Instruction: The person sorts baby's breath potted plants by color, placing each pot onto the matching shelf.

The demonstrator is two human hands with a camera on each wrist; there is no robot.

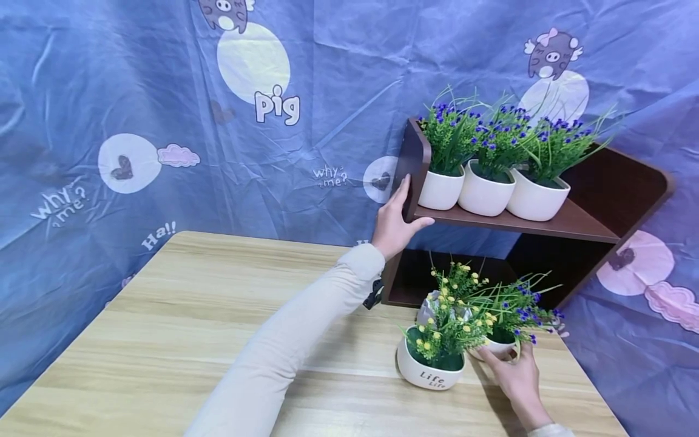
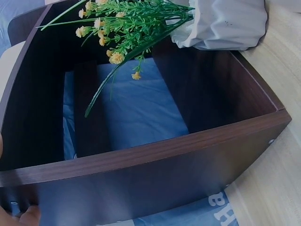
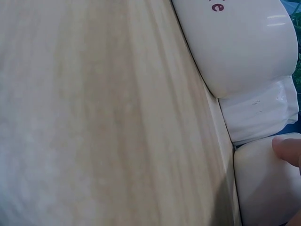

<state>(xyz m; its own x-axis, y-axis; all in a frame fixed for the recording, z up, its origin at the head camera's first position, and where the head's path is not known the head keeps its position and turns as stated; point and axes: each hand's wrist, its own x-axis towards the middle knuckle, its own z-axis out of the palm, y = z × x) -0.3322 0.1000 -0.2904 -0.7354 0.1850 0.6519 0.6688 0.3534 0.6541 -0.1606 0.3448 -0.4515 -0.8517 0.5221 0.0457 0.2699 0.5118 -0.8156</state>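
Observation:
A dark brown two-tier shelf [image 1: 587, 224] stands on the table. My left hand [image 1: 394, 224] holds its left side panel, thumb at the middle board's front edge and fingers outside; the left wrist view catches fingertips [image 2: 30, 216] at the panel. My right hand [image 1: 516, 377] grips the white pot of a blue-flowered plant [image 1: 526, 309] in front of the shelf; a fingertip [image 3: 288, 149] rests on its rim. Beside it sits a yellow-flowered plant in a white pot lettered "Life" [image 1: 431, 373]. Behind these is a crinkled whitish pot [image 2: 228, 23] with yellow flowers.
Three blue-flowered plants in white pots [image 1: 488, 191] line the shelf's middle board. A small black object [image 1: 374, 295] lies by the shelf's lower left corner. The wood-grain table [image 1: 180, 321] extends left, and a blue printed cloth [image 1: 338, 73] hangs behind.

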